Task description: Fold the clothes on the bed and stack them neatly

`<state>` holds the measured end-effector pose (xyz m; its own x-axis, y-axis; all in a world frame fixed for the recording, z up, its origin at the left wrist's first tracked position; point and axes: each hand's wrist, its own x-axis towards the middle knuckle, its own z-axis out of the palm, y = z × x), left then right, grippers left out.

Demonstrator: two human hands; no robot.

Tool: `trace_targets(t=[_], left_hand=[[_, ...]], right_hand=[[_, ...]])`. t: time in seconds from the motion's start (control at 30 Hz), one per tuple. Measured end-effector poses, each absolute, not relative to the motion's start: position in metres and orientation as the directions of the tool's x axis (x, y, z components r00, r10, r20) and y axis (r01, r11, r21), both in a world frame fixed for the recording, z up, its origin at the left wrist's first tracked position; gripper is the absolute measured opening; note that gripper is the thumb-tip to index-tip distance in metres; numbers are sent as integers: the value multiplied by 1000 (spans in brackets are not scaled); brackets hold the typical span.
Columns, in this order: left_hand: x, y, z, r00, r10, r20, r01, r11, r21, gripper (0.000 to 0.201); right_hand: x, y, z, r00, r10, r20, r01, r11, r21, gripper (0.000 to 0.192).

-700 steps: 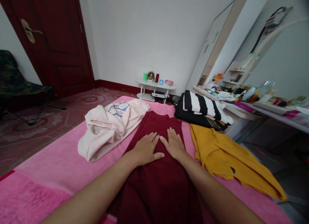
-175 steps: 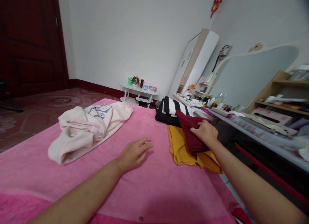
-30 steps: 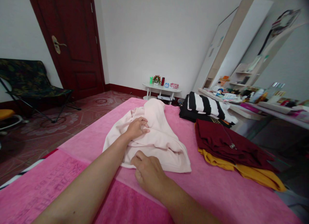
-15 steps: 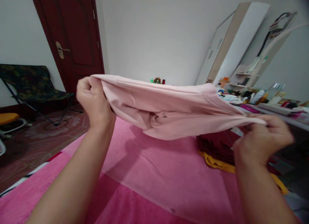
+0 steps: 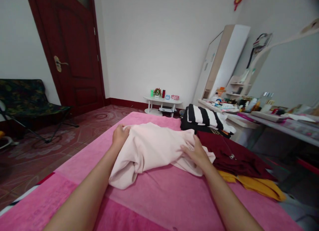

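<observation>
Head view: pale pink sweatshirt (image 5: 152,151), bunched on pink bed cover (image 5: 174,197), beside maroon garment (image 5: 229,154) on yellow garment (image 5: 256,184). Soft, light, limp; best taken at hem or shoulders. Left hand (image 5: 120,135) closed on far edge, right hand (image 5: 196,153) flat, fingers spread. Half a second earlier, held aloft, stretched between both hands.

I see bed (image 5: 159,197) with pink cover | on it: pale pink garment (image 5: 152,148), yellow garment (image 5: 259,186), black-and-white striped clothes (image 5: 203,116) at far edge
</observation>
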<state>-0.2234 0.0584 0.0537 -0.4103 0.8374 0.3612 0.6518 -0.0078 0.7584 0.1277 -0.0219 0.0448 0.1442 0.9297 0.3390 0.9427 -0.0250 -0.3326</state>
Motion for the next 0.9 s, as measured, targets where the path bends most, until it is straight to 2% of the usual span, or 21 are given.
trace_targets(t=[0.1,0.2,0.27,0.33,0.4,0.5,0.57,0.63,0.7,0.8,0.9], left_hand=[[-224,71,29,-314,918,244,667,30,744,39],[-208,63,38,-109,958,264,715,-109,690,65],[-193,51,50,93,965,246,773,-226,593,80],[-176,35,59,288,949,132,826,-315,467,92],[-159,17,63,395,919,-2,864,-370,342,97],[-134,-6,58,459,888,-35,874,-445,194,93],[-122,-15,50,488,873,13,858,-483,176,83],[-117,-20,41,481,874,68,851,-484,203,67],[-119,-26,37,447,885,131,855,-466,226,52],[-133,-41,47,468,859,206,820,-509,262,38],[-154,-68,80,520,819,244,745,-574,339,31]], right_hand=[[109,-27,28,57,961,271,971,10,-238,102],[98,-30,25,23,977,212,988,10,-151,102],[97,-29,27,52,977,208,992,-26,-125,103],[100,-27,28,99,975,198,990,-75,-122,104],[106,-24,30,144,972,185,984,-120,-134,108],[115,-19,32,155,978,136,978,-132,-163,104],[118,-18,32,140,986,89,976,-122,-179,86],[117,-21,33,129,989,79,975,-112,-190,58],[113,-28,35,117,987,114,977,-94,-192,41],[110,-44,51,56,986,158,987,-31,-158,36],[117,-68,86,-8,989,150,998,17,-55,28]])
